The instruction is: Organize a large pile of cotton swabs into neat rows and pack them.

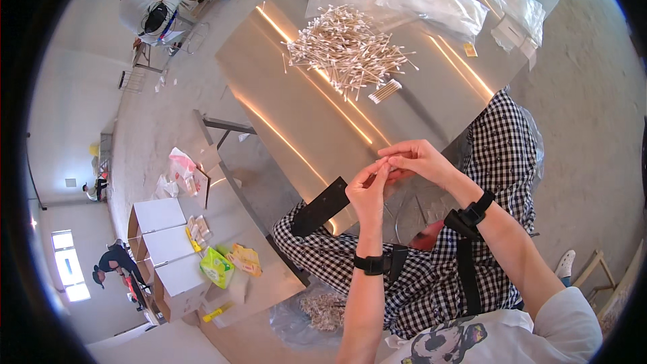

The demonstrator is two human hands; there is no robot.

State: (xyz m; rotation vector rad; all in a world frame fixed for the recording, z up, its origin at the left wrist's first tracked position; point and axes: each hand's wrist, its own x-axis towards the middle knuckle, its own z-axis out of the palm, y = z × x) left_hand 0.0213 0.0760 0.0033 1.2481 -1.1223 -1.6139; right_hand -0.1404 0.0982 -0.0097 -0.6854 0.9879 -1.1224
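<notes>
My left hand (pixel 368 190) and my right hand (pixel 423 160) meet fingertip to fingertip above the near edge of the metal table (pixel 269 81). Both are closed in a pinch, and whatever lies between the fingers is too small or hidden to make out. Farther off on the tabletop spreads a large loose heap of cotton swabs (pixel 347 47) with white tips. A short row of cotton swabs (pixel 385 92) lies side by side just in front of that heap.
Clear plastic bags (pixel 431 7) cover the table's far side, near a small yellow-orange packet (pixel 470 50). White boxes (pixel 165 246) and a green packet (pixel 217 267) sit on a lower table at left. Below it, a bag of swabs (pixel 323 311) rests beside my leg. Other people work farther back.
</notes>
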